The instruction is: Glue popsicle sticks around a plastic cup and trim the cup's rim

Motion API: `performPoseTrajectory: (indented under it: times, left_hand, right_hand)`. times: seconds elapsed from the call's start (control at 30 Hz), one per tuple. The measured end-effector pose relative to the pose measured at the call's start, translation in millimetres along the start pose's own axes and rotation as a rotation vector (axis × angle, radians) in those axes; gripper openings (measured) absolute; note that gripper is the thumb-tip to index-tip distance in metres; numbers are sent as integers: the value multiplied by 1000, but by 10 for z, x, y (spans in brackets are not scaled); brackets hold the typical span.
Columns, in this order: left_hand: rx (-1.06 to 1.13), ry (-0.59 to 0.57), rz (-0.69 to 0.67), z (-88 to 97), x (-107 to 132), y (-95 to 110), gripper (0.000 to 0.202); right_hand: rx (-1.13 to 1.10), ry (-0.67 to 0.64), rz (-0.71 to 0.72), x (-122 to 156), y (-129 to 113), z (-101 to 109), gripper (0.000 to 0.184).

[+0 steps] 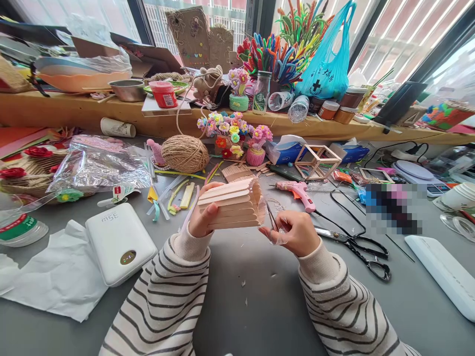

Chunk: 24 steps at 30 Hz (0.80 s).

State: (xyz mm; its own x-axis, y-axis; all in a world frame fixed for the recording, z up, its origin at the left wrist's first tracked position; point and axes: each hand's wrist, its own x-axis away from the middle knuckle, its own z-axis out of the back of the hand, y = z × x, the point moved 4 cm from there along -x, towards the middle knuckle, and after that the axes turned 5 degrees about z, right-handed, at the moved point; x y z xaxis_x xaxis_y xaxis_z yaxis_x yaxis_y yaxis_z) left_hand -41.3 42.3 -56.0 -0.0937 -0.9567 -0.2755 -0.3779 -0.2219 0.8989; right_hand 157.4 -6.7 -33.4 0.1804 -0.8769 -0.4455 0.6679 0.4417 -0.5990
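Observation:
My left hand (203,212) is wrapped round a holder made of popsicle sticks (233,205), tilted on its side above the table. The sticks run side by side, and their rounded ends form the rim facing right. My right hand (299,232) is closed on small scissors (272,217), whose slim metal blades point up beside that rim. Clear, shiny plastic shows round the fingers; I cannot tell whether it is the handle or a scrap. Behind the right hand lies a pink glue gun (297,190). Large black-handled scissors (352,242) lie to the right.
A white power bank (120,244) lies on white tissue (55,277) at the left. Behind are a twine ball (185,154), yarn flowers (224,128) and a wooden stick frame (318,160). A long white device (441,272) lies at the right. The glue gun's cord curves near the large scissors.

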Motion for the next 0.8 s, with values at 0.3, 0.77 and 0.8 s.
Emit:
performPoseTrajectory:
  times: [0.3,0.77,0.8]
  left_hand:
    - [16,10,5,22,-12,-19,55]
    - [28,3,32,-52,12,51,52]
    - [11,-11,26,-37,2,34,53]
  right_hand:
    - [9,52,38,6,53,20,53]
    - [-41,1,24,-3,1,2,48]
    - [-22,6,27,-2,4,5,47]
